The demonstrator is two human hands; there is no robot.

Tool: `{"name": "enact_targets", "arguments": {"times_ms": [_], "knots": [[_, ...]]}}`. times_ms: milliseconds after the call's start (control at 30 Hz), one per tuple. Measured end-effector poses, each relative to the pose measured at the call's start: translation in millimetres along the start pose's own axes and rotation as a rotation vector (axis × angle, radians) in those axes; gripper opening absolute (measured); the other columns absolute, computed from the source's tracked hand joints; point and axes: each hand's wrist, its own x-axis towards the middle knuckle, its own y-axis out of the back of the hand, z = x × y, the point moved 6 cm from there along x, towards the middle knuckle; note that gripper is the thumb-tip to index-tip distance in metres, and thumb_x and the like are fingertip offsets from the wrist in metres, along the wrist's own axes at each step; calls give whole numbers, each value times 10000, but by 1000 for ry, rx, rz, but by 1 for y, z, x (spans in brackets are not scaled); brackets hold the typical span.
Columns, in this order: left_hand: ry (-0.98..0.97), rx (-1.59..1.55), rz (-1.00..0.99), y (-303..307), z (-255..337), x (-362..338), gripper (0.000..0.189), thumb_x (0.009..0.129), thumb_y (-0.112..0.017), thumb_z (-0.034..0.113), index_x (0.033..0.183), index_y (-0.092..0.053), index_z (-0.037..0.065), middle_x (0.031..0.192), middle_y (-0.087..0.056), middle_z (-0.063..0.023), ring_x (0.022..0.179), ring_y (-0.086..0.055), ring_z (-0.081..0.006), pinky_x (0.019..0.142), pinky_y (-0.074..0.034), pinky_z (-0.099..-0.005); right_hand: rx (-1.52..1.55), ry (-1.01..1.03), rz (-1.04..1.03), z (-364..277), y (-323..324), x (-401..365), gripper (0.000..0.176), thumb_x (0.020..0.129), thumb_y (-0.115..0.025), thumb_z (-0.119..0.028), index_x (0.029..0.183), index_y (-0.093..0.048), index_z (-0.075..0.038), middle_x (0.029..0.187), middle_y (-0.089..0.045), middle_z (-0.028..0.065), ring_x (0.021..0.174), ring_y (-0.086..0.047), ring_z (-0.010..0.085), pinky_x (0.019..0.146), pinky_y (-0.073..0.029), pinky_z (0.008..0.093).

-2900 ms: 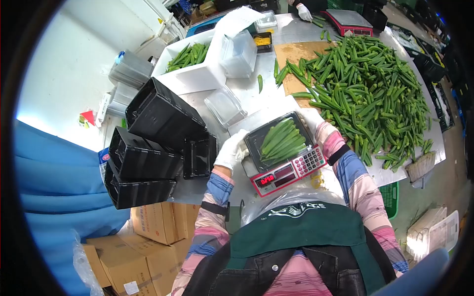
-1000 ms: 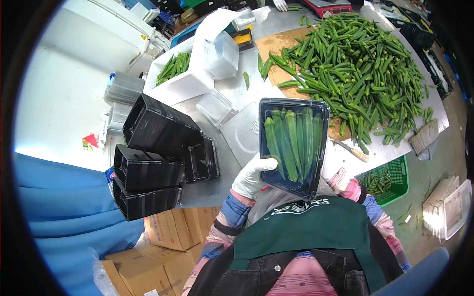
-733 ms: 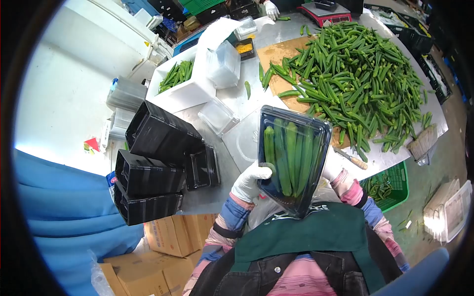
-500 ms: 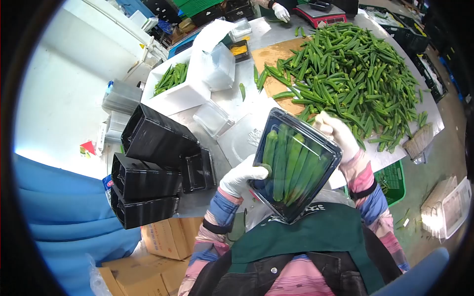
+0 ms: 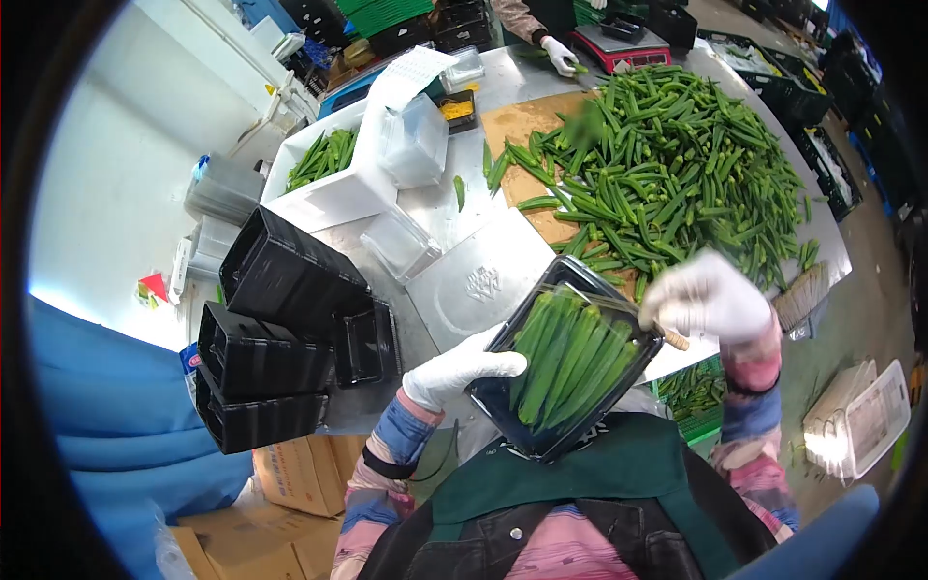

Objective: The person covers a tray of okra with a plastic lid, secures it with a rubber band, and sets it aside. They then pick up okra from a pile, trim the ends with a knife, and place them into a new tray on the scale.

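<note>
left hand clamps tray, thumb over rim; right hand curled, blurred, grip unclear.

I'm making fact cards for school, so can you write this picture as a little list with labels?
Left hand: holds a black tray
In tray: okra pods, side by side
Right hand: blurred, beside the tray's corner
Table: a big okra pile
White box: more okra
Left side: stacked black containers
Far side: another person's gloved hand near a red scale
</note>
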Motion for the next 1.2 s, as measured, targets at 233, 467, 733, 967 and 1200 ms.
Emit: {"name": "enact_targets", "arguments": {"times_ms": [233,467,733,967,1200], "knots": [[-188,-234,238,24,-22,4,688,911,-693,309,1448,-429,-32,1384,-546,-105,1248,-518,-168,1086,-386,-332,-338,372,-183,19,-104,6,284,894,-730,-258,1059,-698,-29,934,-696,170,889,-687,323,813,-548,396],[-419,-379,488,63,0,16,492,943,-677,230,1366,-513,39,1224,-628,-56,1110,-615,-159,958,-514,-322,251,61,294,111,-26,72,646,944,-640,-191,1493,-381,27,1430,-518,159,1273,-537,217,1034,-481,368],[-689,-167,765,85,20,51,674,889,-764,186,1425,-394,9,1319,-550,-85,1208,-538,-165,1073,-418,-337,471,31,209,127,-64,155,654,923,-668,-64,1501,-373,14,1403,-535,95,1211,-535,149,1050,-425,304],[-716,-98,820,112,15,67,474,878,-752,49,1254,-464,25,1287,-558,-131,1123,-556,-155,999,-466,-323,426,86,323,131,-54,189,611,958,-626,-73,1501,-358,10,1379,-540,88,1237,-509,144,1064,-401,308],[-687,-153,911,131,21,90,384,919,-717,71,1223,-487,27,1259,-571,-114,1092,-566,-141,989,-468,-308,387,85,323,136,-33,222,561,969,-615,-90,1471,-392,26,1356,-555,92,1195,-520,146,1055,-405,304]]}}
